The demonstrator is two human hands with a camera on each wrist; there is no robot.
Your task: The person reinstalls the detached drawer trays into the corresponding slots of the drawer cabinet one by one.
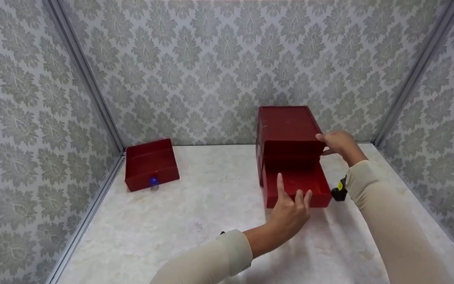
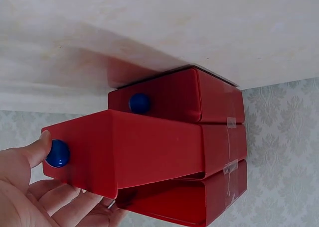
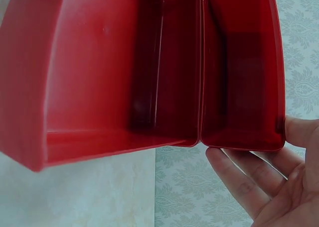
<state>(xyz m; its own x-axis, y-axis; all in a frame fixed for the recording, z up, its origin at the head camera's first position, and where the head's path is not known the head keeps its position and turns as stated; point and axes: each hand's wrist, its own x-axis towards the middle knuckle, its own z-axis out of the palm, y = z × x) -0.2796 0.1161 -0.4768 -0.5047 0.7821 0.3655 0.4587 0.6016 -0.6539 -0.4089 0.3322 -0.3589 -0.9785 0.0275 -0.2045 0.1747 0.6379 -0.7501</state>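
Observation:
A red cabinet (image 1: 288, 122) stands against the back wall, its top slot open and without a drawer. Its middle drawer (image 2: 157, 150) is pulled well out and looks bare inside. My left hand (image 1: 292, 213) holds this drawer's front: the thumb touches the blue knob (image 2: 58, 153), the other fingers reach over the rim, and the index finger points straight into the drawer. My right hand (image 1: 342, 144) grips the cabinet's upper right front corner, thumb on top and fingers at the side. In the left wrist view, the bottom drawer (image 2: 169, 95) sits closed.
Another red drawer (image 1: 152, 161) with a blue knob (image 1: 154, 181) lies on the pale tabletop (image 1: 211, 189) at the back left. Patterned walls (image 1: 227, 71) enclose the left, back and right. A black and yellow item (image 1: 339, 191) shows beside my right sleeve.

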